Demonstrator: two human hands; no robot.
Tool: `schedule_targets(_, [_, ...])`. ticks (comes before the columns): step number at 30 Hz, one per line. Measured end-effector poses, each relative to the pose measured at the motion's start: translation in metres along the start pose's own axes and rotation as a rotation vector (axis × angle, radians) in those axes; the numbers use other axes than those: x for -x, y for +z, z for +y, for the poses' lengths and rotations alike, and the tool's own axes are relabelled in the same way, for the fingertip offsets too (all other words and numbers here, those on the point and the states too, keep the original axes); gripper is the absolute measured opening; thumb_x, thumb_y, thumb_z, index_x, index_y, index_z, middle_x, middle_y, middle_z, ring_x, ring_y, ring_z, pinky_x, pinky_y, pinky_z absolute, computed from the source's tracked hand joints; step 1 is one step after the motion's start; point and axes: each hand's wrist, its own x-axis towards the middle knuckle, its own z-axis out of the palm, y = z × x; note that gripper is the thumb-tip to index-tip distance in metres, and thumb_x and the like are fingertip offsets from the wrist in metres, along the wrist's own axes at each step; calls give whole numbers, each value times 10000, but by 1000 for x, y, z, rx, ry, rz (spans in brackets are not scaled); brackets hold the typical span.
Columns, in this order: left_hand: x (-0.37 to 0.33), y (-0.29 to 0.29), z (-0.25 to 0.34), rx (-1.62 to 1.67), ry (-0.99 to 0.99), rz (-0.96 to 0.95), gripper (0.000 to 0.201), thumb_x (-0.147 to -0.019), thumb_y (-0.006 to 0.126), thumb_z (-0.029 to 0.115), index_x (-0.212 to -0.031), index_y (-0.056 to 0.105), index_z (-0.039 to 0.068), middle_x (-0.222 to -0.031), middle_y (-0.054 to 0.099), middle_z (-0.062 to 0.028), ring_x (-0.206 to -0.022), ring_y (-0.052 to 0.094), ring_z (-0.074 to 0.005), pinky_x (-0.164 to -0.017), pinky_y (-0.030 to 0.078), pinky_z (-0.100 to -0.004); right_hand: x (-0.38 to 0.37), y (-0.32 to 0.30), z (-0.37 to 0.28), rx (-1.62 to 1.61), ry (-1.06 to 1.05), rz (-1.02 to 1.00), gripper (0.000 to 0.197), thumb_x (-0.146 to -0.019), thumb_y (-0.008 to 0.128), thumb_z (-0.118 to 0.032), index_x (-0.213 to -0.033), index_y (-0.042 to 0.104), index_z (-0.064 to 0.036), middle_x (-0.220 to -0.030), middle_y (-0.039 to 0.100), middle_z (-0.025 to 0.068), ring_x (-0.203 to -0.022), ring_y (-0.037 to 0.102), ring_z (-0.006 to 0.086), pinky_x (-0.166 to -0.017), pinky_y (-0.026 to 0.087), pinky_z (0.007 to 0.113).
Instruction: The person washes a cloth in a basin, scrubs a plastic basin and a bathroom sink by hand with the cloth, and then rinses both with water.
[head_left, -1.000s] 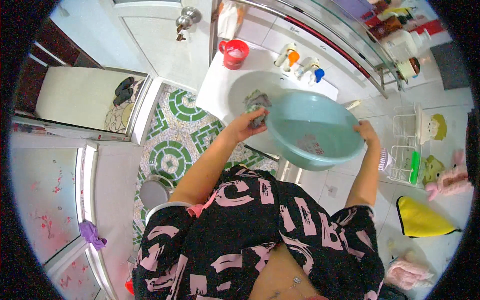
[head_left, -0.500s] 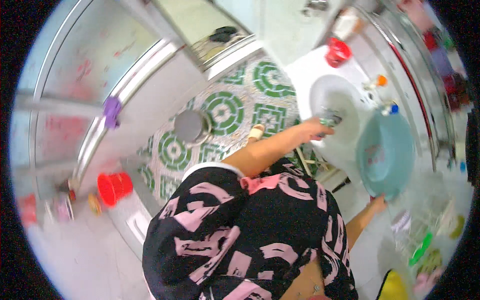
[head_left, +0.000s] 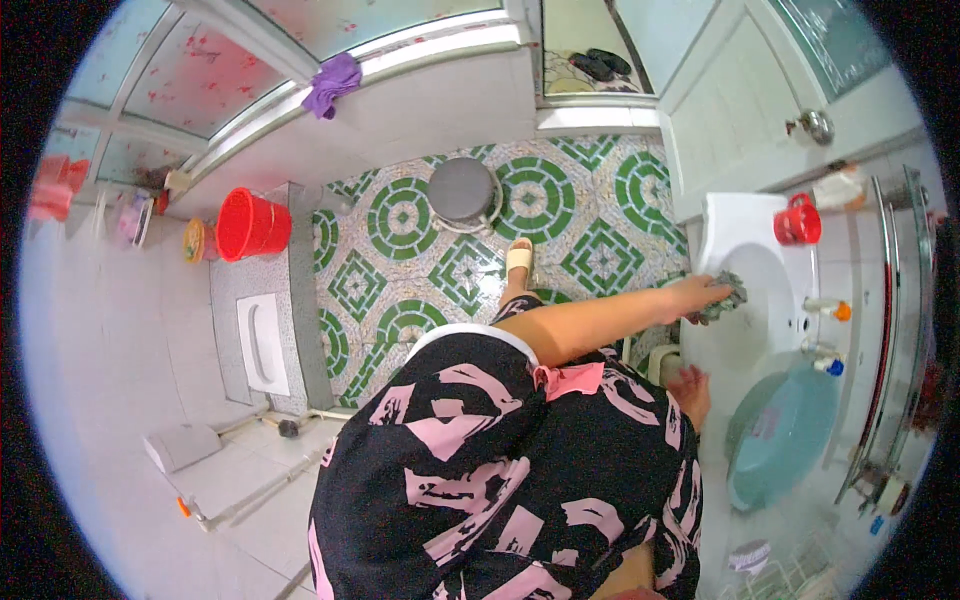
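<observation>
My left hand (head_left: 703,297) is closed around a crumpled grey-green cloth (head_left: 727,296), held over the near rim of the white washbasin (head_left: 752,340). Fingers raised and apart, my right hand (head_left: 690,392) shows nothing in it, close to my body beside the washbasin's near edge. A pale teal plastic basin (head_left: 785,440) rests tilted at the right end of the washbasin, touched by neither hand. Two taps, one with an orange cap (head_left: 842,312) and one with a blue cap (head_left: 835,367), stand along the back rim.
A red cup (head_left: 797,222) sits at the washbasin's far corner. Metal rails (head_left: 886,300) run along the wall behind. On the patterned tile floor (head_left: 402,215) stands a grey round stool (head_left: 462,190). A red bucket (head_left: 254,224) is on a raised ledge near a squat toilet (head_left: 262,345).
My right hand has let go of the teal basin's rim and come back toward my body. My left hand still grips the cloth at the washbasin. The view has turned.
</observation>
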Motion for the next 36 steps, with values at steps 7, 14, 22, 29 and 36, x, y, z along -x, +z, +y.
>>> schedule_targets(7, [54, -49, 64, -290, 307, 122, 543, -767, 524, 361, -1171, 401, 20, -1021, 533, -168, -933, 511, -239, -774, 419, -308, -36, 194, -132, -185, -277, -271, 409, -876, 395, -349, -1124, 425, -25, -1018, 541, 89, -852, 537, 211, -687, 443, 319])
schedule_targets(14, [90, -154, 121, -182, 521, 493, 423, -585, 663, 150, -952, 495, 25, -827, 542, -95, -738, 509, -168, -585, 426, -286, -98, 302, -166, 142, -344, -200, 250, -839, 493, -168, -1004, 505, 19, -943, 556, 91, -798, 552, 176, -668, 450, 278])
schedule_targets(22, [105, -261, 194, 440, 642, 510, 330, -666, 612, 97, -968, 516, 5, -878, 557, -68, -808, 509, -157, -729, 406, -276, -160, 405, -198, -38, -249, -457, 344, -862, 462, -248, -1082, 435, 15, -1081, 502, 144, -981, 490, 210, -856, 393, 377])
schedule_targets(29, [140, -318, 231, 119, 712, 827, 476, -806, 495, 402, -1026, 498, -20, -911, 577, -119, -844, 534, -221, -742, 410, -323, -185, 508, -183, 150, 58, -660, 392, -831, 470, -430, -1071, 448, -120, -998, 504, 18, -807, 453, 131, -673, 364, 266])
schedule_targets(36, [158, -363, 225, -342, 658, 884, 432, -768, 486, 281, -1134, 449, 55, -1047, 492, -232, -999, 476, -310, -856, 365, -364, -204, 583, -177, 490, -112, -852, 435, -803, 513, -429, -1091, 460, -108, -1057, 467, 23, -954, 453, 155, -803, 367, 361])
